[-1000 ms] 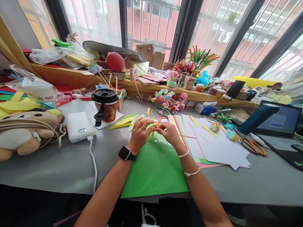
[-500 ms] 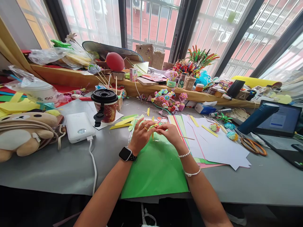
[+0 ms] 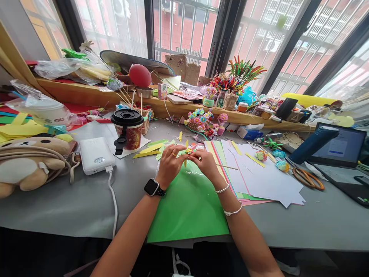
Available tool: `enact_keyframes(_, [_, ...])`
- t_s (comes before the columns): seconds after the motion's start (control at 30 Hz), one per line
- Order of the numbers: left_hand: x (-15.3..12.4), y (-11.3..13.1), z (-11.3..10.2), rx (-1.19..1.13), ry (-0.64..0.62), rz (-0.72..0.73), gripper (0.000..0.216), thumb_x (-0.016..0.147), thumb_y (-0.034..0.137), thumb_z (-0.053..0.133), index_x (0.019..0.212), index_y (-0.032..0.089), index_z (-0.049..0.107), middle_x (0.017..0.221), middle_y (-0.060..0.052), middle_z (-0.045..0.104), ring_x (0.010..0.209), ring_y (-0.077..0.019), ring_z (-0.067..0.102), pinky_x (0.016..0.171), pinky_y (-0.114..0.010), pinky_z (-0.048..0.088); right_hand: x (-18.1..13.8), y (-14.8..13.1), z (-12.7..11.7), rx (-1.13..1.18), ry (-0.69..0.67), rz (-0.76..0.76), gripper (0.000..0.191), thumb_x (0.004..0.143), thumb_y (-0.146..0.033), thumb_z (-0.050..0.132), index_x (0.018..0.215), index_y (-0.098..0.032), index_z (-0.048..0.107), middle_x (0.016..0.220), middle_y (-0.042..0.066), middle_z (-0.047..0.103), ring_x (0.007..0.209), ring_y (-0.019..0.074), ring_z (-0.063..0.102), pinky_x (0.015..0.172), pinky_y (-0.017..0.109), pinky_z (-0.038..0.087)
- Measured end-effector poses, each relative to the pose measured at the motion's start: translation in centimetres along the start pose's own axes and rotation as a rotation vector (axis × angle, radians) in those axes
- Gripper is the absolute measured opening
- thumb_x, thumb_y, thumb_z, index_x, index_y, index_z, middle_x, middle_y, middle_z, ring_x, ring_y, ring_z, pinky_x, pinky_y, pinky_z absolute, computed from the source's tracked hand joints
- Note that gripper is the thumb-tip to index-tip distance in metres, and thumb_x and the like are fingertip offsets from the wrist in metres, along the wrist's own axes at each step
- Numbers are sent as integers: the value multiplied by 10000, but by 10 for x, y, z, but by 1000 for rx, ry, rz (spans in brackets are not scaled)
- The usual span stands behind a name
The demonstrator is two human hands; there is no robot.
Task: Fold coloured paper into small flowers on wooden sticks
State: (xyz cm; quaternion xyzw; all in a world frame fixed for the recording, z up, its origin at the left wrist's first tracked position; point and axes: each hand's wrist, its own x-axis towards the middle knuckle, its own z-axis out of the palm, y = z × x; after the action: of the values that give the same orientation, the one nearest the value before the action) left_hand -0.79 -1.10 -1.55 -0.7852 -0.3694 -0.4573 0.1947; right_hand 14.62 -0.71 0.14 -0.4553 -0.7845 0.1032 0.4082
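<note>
Over the top of a green sheet (image 3: 190, 207), my two hands meet at a small yellow, green and pink paper piece (image 3: 188, 151), flower-like in shape. My left hand (image 3: 170, 161) pinches it from the left, fingers bent and pressed together. From the right, the fingertips of my right hand (image 3: 205, 163) close on the same piece. A thin wooden stick (image 3: 229, 167) sticks out to the right from beneath my right hand; its other end is hidden. Just left of my hands lie cut yellow and green paper strips (image 3: 148, 150).
White sheets (image 3: 268, 177) over coloured paper lie at right, near crumpled paper balls (image 3: 282, 166) and scissors (image 3: 308, 179). At left stand a lidded cup (image 3: 134, 136), a white power bank (image 3: 96, 154) with cable and a plush bear (image 3: 31, 165). A laptop (image 3: 340, 146) sits far right.
My hands have shifted only slightly around the paper piece, with small finger movements. The wooden stick's visible part has lengthened a little near my right hand.
</note>
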Motion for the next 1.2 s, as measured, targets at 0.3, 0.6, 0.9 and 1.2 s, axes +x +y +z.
enact_keyframes(0.3, [4, -11, 0, -792, -110, -701, 642, 608, 357, 686, 1174, 225, 413, 1201, -101, 422, 1024, -216, 492, 819, -352, 444, 2, 5, -10, 119, -6, -35, 64, 733, -195, 601, 703, -164, 648, 731, 31, 615, 659, 122, 549, 600, 234, 427])
enact_keyframes(0.6, [15, -15, -5, -1616, -161, -1355, 420, 796, 494, 404, 991, 136, 507, 942, -96, 580, 805, -151, 582, 700, -259, 471, 0, -2, -15, 205, -85, -127, 113, 754, -266, 579, 743, -172, 641, 713, 21, 577, 632, 108, 518, 566, 226, 428])
enact_keyframes(0.9, [16, -2, -15, -1816, -237, -1201, 467, 781, 428, 482, 1193, 214, 436, 803, -29, 644, 628, -128, 592, 620, -247, 457, -3, -8, -9, 127, -54, -202, 91, 763, -239, 572, 755, -180, 642, 749, 27, 594, 699, 123, 544, 628, 237, 435])
enact_keyframes(1.2, [8, -6, -3, -1720, -247, -1220, 332, 772, 222, 537, 1103, 225, 512, 814, -11, 617, 659, -89, 576, 653, -217, 488, -5, -12, 2, -39, 45, -218, 131, 800, -246, 524, 779, -197, 644, 765, 36, 603, 743, 141, 546, 674, 249, 432])
